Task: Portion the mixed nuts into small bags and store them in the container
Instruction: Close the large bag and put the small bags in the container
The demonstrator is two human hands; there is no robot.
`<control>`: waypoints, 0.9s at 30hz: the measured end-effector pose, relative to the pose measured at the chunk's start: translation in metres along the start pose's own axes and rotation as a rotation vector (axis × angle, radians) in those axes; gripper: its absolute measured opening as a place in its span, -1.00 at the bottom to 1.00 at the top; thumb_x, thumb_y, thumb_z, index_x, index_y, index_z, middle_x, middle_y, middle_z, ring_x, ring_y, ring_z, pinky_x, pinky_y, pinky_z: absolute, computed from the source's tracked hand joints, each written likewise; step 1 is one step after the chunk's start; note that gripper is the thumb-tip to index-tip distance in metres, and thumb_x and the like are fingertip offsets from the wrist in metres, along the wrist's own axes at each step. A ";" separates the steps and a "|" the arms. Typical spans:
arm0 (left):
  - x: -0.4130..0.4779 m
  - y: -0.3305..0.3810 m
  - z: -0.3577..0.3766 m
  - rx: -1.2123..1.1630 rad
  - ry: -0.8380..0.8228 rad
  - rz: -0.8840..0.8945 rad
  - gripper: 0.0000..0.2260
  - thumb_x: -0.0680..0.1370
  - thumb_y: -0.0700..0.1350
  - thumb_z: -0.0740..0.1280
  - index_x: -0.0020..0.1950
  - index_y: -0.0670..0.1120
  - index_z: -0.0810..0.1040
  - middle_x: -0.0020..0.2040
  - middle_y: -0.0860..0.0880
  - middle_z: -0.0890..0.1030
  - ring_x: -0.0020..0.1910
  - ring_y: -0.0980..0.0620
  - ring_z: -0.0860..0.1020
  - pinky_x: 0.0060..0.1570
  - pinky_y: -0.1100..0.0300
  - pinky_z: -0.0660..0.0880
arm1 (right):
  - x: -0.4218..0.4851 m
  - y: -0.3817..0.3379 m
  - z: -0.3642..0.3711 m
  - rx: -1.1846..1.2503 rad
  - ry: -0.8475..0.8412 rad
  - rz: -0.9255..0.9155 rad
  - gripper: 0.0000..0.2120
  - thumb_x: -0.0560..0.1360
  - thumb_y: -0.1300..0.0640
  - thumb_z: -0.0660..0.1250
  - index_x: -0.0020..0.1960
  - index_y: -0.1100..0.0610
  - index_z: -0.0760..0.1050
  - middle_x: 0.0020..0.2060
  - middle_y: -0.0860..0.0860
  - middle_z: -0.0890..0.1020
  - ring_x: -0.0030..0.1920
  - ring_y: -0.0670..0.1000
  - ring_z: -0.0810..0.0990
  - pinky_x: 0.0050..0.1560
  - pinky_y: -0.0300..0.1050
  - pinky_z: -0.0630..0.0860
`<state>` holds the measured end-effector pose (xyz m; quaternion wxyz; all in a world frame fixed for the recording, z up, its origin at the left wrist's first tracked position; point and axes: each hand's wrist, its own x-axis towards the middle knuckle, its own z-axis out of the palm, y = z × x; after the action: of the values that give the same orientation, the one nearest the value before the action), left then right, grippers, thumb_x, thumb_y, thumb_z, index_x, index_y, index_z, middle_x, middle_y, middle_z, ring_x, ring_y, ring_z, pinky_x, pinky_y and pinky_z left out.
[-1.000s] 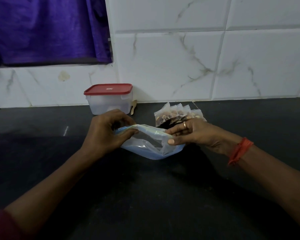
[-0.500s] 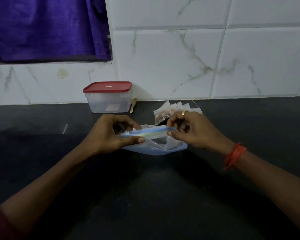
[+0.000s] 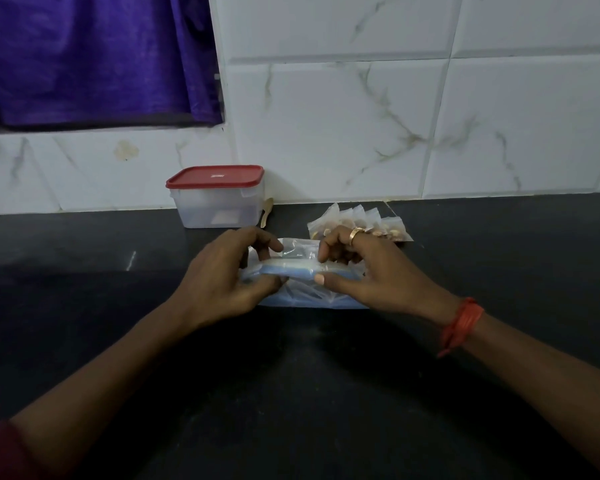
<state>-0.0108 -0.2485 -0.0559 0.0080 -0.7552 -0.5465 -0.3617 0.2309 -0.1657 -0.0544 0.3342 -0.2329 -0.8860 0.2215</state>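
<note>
A clear zip bag with a blue seal strip [image 3: 300, 271] lies on the dark counter [image 3: 291, 393] in front of me. My left hand [image 3: 222, 275] pinches its left end between thumb and fingers. My right hand [image 3: 364, 271] pinches the right part of the seal, thumb on the near side. Behind my right hand lie several small clear bags of mixed nuts [image 3: 364, 221], fanned out flat. A clear plastic container with a red lid [image 3: 217, 197] stands shut against the tiled wall, to the left of the small bags.
A small wooden spoon [image 3: 266, 212] leans beside the container. White marble tiles [image 3: 361, 126] back the counter, and a purple cloth [image 3: 90, 57] hangs at the upper left. Dark counter surface stretches to both sides and toward me.
The bag's mouth was held open a second ago; now its top edges are pressed together. My right hand has shifted onto the seal strip, and both hands sit closer together.
</note>
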 end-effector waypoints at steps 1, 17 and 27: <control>0.000 0.000 0.000 -0.013 -0.027 0.009 -0.57 0.38 0.28 0.38 0.15 0.09 0.56 0.01 0.19 0.57 -0.09 0.20 0.50 -0.20 0.28 0.41 | 0.000 0.000 0.001 0.012 -0.012 0.014 -0.77 0.45 0.02 0.51 0.06 -0.06 0.54 -0.06 -0.12 0.62 -0.01 -0.11 0.59 0.05 -0.11 0.55; 0.000 0.017 0.007 0.079 -0.131 0.122 -0.81 0.49 0.23 0.30 -0.09 0.14 0.52 -0.20 0.21 0.58 -0.21 0.14 0.53 -0.07 0.06 0.47 | 0.000 -0.017 0.013 -0.173 -0.103 0.058 -0.71 0.43 -0.11 0.29 0.12 -0.13 0.59 -0.02 -0.21 0.66 0.07 -0.21 0.57 0.27 0.04 0.33; 0.003 0.010 0.000 0.126 -0.068 0.114 -0.69 0.36 0.37 0.41 -0.15 0.17 0.50 -0.24 0.23 0.56 -0.23 0.22 0.52 -0.27 0.30 0.34 | 0.002 0.000 0.008 -0.323 0.082 0.005 -0.74 0.34 -0.31 0.36 -0.09 -0.18 0.57 -0.32 -0.29 0.55 -0.22 -0.31 0.48 0.12 -0.02 0.33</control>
<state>-0.0024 -0.2503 -0.0505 0.0576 -0.7950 -0.5244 -0.2996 0.2239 -0.1667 -0.0591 0.3276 -0.2949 -0.8951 0.0672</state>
